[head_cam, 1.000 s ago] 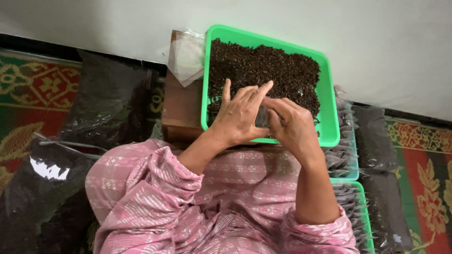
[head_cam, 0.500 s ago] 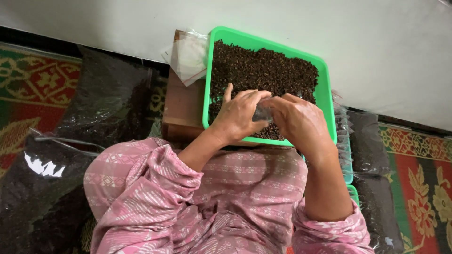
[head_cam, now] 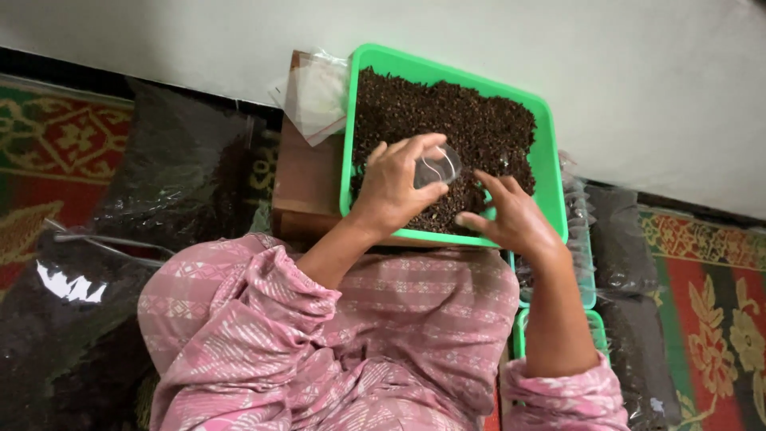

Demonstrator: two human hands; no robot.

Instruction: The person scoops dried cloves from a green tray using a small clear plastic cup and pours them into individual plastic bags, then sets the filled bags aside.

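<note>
Your left hand (head_cam: 395,187) pinches a small clear plastic cup (head_cam: 436,166) between thumb and fingers, fingers closed round its rim and holding it tilted just above the dark dried bits (head_cam: 447,120) near the middle of the green tray (head_cam: 550,144), probably so anything that spills drops back into the heap. Your right hand (head_cam: 515,219) rests on the heap by the tray's near right corner, fingers loosely spread and clamped on nothing, close enough to scoop or steady. The tray sits on a brown wooden box (head_cam: 303,183), which raises it to your lap. Clear empty bags (head_cam: 315,92) lie at the tray's far left corner, within reach; filled dark bags (head_cam: 183,168) lie on the floor to your left. Half a second ago both hands were bunched together over the tray's near edge; now they have parted, the left lifted with the cup in plain view and the right drawn aside.
</note>
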